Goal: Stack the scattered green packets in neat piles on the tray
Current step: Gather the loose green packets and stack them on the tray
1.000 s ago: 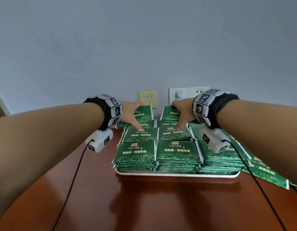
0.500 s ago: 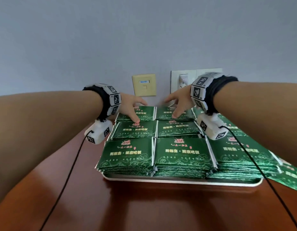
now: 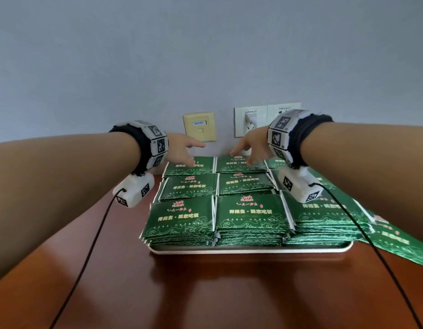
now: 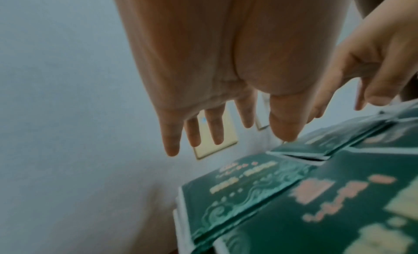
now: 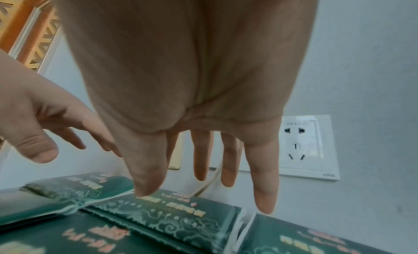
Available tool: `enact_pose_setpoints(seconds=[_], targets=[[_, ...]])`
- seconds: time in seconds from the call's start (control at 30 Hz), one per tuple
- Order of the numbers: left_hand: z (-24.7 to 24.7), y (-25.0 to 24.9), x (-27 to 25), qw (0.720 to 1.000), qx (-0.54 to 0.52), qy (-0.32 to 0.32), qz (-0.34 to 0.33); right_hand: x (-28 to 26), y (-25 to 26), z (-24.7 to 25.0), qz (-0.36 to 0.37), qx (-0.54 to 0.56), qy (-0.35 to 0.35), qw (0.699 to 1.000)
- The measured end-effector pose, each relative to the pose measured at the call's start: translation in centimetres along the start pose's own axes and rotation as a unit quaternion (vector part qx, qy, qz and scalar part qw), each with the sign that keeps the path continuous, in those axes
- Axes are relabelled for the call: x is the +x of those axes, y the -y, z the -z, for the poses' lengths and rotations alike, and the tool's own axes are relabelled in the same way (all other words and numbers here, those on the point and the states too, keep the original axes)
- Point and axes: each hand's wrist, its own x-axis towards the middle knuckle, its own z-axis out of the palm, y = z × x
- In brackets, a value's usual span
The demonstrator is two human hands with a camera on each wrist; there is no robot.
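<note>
Green packets with gold print lie in neat piles (image 3: pixel 249 213) on a white tray (image 3: pixel 250 250), in rows from front to back. My left hand (image 3: pixel 185 151) hovers with straight, spread fingers over the far left pile (image 3: pixel 190 167); its thumb tip is close to that pile (image 4: pixel 255 177) in the left wrist view. My right hand (image 3: pixel 249 148) hovers the same way over the far middle pile (image 3: pixel 241 163), thumb near the packet (image 5: pixel 162 215). Neither hand holds anything. More green packets (image 3: pixel 395 236) spill off the tray's right side onto the table.
The tray sits on a glossy brown wooden table (image 3: pixel 205 293) against a grey wall. A yellow wall plate (image 3: pixel 199 127) and a white socket with a plug (image 3: pixel 250 119) are just behind the hands. Black cables (image 3: pixel 87 252) hang from both wrist cameras.
Both hands have lifted slightly off the far piles, fingers spreading. The head view has tilted down and closer, so the tray looks larger.
</note>
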Motion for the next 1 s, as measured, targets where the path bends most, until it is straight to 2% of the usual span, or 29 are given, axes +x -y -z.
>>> enact_pose_setpoints(seconds=[0.23, 0.43, 0.57, 0.7, 0.77, 0.83, 1.0], targets=[[2.1, -8.2, -4.8, 0.997, 0.033, -0.017, -0.069, -7.6, -1.2, -0.3, -0.053, -0.019, 0.013, 0.998], [2.4, -17.7, -9.2, 0.983, 0.065, -0.024, -0.170, -17.1, -3.6, -1.1, -0.145, -0.055, 0.031, 0.987], [1.5, -24.6, -11.4, 0.966, 0.097, -0.042, -0.235, -23.1, -5.7, -2.5, -0.206, -0.071, 0.057, 0.974], [-1.9, -30.5, -12.2, 0.957, 0.094, -0.007, -0.275, -26.9, -7.4, -5.6, -0.234, -0.143, 0.076, 0.959], [-4.5, -32.7, -11.9, 0.953, 0.114, 0.023, -0.278, -27.6, -8.3, -7.8, -0.244, -0.180, 0.122, 0.945], [-6.7, -34.4, -11.1, 0.949, 0.141, 0.050, -0.276, -27.9, -9.2, -10.2, -0.264, -0.170, 0.171, 0.934], [-9.0, -37.7, -8.9, 0.948, 0.211, 0.087, -0.223, -28.8, -9.4, -12.9, -0.243, -0.079, 0.157, 0.954]])
